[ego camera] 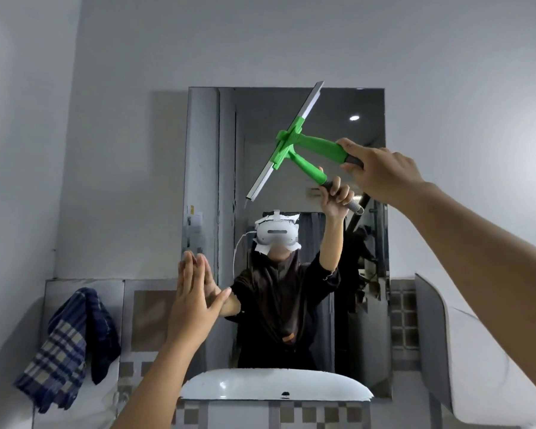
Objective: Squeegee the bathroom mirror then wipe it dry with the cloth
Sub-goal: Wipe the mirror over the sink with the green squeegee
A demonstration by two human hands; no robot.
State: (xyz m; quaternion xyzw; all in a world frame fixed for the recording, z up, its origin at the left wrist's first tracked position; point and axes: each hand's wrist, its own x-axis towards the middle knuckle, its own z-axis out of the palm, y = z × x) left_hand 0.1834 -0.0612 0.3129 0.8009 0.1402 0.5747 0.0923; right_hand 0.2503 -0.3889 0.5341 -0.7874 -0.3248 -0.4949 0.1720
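Observation:
A tall rectangular mirror (365, 274) hangs on the grey wall straight ahead. My right hand (381, 173) grips the dark end of a green squeegee (317, 147). Its long blade (310, 105) lies slanted against the upper middle of the glass, top end at the mirror's upper edge. My left hand (195, 300) is flat with fingers together, palm pressed on the mirror's lower left edge. A blue and white checked cloth (67, 345) hangs on the wall at the lower left, away from both hands. The mirror reflects me, my arms and the squeegee.
A white basin (276, 383) sits below the mirror's lower edge. Tiled wall (404, 317) runs along both sides at basin height. A white curved fixture (464, 351) juts out at the lower right, under my right arm.

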